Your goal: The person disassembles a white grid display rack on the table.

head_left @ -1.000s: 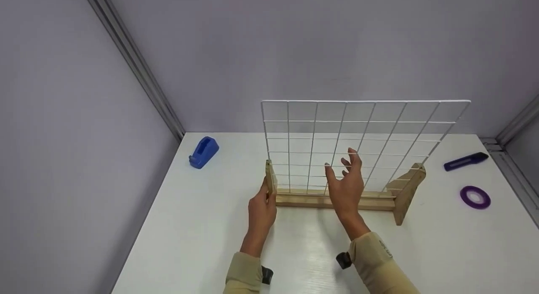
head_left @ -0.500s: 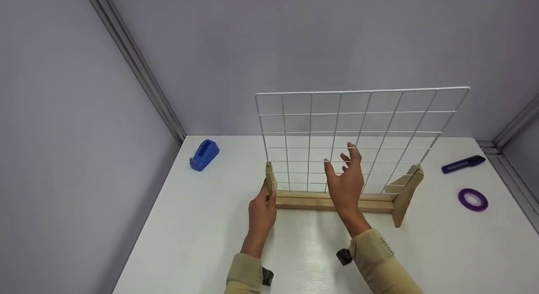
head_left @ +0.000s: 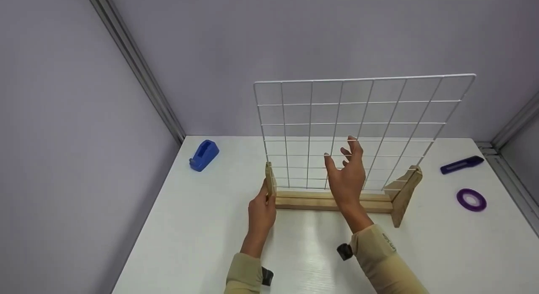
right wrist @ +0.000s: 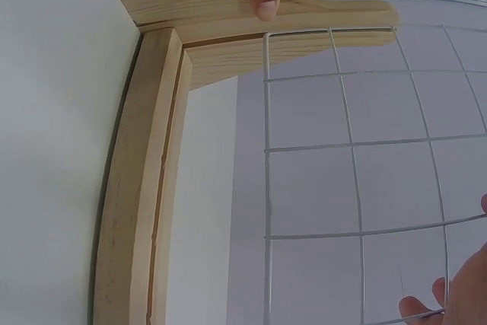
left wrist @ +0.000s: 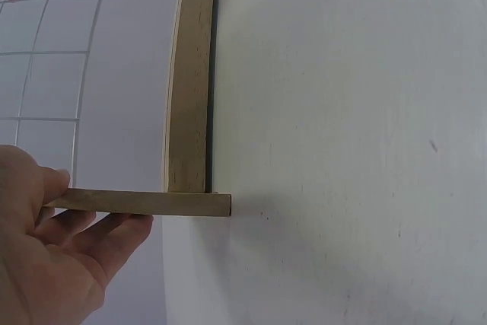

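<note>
My right hand (head_left: pixel 347 182) holds a white wire grid panel (head_left: pixel 372 78) near its lower middle, its fingers around the wires. The panel stands tilted back between the two side pieces of a wooden stand (head_left: pixel 332 204). In the right wrist view a gap shows between the panel's bottom wire (right wrist: pixel 268 188) and the grooved crossbar (right wrist: pixel 137 188). At the stand's left end, my left hand (head_left: pixel 261 212) pinches the upright side board (left wrist: pixel 144 202), thumb on the inner face and fingers on the outer. The panel's left edge runs along that board's inner face.
A blue tape dispenser (head_left: pixel 204 155) lies on the white table (head_left: pixel 189 235) to the far left. To the right are a dark blue cutter-like tool (head_left: pixel 462 164) and a purple ring (head_left: pixel 471 200). Walls close off the back and left.
The wire grid panel has risen, its top edge moving well up in the head view. My right hand has moved slightly up with it. The left hand keeps its hold on the side board.
</note>
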{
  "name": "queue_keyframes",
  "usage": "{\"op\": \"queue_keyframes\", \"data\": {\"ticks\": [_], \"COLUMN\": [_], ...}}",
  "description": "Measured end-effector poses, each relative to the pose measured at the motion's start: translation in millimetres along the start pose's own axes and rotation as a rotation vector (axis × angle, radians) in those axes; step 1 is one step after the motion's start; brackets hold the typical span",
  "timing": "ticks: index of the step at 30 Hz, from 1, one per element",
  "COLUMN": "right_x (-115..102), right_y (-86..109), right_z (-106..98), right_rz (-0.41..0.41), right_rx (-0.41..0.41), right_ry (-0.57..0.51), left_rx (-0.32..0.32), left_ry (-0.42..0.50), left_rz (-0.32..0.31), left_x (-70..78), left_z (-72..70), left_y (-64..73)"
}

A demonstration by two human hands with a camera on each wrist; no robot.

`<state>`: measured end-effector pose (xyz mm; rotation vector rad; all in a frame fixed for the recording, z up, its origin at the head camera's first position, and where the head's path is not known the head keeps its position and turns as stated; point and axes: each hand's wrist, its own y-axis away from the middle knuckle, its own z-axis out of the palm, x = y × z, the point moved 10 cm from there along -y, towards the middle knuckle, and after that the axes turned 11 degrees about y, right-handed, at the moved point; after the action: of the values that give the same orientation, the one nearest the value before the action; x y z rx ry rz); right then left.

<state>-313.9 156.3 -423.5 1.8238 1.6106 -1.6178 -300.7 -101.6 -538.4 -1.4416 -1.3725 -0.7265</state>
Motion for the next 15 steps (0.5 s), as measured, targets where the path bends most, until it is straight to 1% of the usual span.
{"op": "queue_keyframes", "data": {"ticks": [7,15], "right_x": [-11,-18], "right_y": [-6.7,-10.8], "right_z": [-7,-9], "right_rz": [-0.024,-0.058], "right_rx": [0.025,0.043], "right_ry": [-0.013,0.012], "left_rx": [0.005,0.002], "left_ry": [-0.010,-0.009], "left_rz": [0.009,-0.015], "left_x": [1.6,-0.4], "left_z": [-1.3,-1.1], "left_y": [-0.6,0.6]}}
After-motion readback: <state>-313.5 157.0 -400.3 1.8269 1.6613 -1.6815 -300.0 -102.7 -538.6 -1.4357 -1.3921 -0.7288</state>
